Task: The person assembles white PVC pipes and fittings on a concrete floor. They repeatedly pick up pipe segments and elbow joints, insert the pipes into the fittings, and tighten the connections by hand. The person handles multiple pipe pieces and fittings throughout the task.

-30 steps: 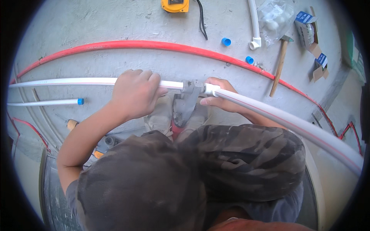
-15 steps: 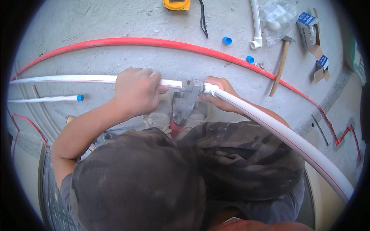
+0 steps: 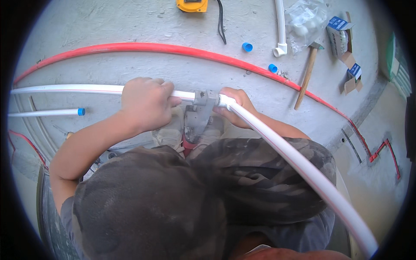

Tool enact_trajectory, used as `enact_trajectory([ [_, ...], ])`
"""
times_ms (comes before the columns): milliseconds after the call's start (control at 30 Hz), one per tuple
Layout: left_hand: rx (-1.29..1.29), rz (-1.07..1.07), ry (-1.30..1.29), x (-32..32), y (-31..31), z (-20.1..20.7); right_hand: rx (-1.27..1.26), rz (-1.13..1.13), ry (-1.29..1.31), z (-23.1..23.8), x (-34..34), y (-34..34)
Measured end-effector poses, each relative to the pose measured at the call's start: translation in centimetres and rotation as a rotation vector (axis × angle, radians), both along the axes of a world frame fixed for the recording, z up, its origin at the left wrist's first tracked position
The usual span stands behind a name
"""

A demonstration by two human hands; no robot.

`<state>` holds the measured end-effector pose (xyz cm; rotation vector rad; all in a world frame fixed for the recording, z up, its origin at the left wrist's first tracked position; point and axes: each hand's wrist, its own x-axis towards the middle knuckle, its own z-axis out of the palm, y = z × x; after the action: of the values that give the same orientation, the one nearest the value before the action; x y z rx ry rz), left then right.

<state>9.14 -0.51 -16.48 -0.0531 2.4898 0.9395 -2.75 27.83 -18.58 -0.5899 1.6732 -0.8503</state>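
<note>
My left hand is wrapped around a white plastic pipe that runs off to the far left. The pipe's right end meets the grey heating head of a pipe welding tool, which stands upright between my shoes. On the head's other side is a white elbow fitting, with my right hand closed round it, some fingers hidden behind. From that elbow a second white pipe with a red stripe slants toward the lower right, passing over my right forearm.
A long red pipe crosses the floor beyond my hands. Farther off lie a hammer, blue caps, a plastic bag of fittings, an opened box and a yellow tape measure. Another white pipe lies left.
The whole view has shifted slightly, so things appear farther left. The slanting pipe's near end has swung down and inward. Both hands keep their hold, and the pipe and elbow remain at the heating head.
</note>
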Motion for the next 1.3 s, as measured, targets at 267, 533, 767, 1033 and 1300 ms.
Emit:
enact_trajectory([
  [267, -0.008, -0.001, 0.035, 0.1, 0.2, 0.2, 0.023, 0.056, -0.057, 0.3, -1.1, -0.7],
  [533, -0.01, 0.006, 0.039, 0.1, 0.3, 0.1, 0.033, 0.043, -0.03, 0.0, -0.6, -0.5],
  [767, -0.019, -0.016, 0.1, 0.1, 0.4, 0.0, 0.056, 0.056, -0.077, 0.4, -1.1, -1.0],
  [1033, 0.0, 0.011, 0.026, -0.2, 0.3, -0.2, 0.018, 0.054, -0.003, 0.0, -0.5, -0.5],
  [1300, -0.011, -0.004, -0.004, -0.4, 0.3, 0.2, 0.018, 0.034, 0.03, 0.3, -0.5, -1.1],
])
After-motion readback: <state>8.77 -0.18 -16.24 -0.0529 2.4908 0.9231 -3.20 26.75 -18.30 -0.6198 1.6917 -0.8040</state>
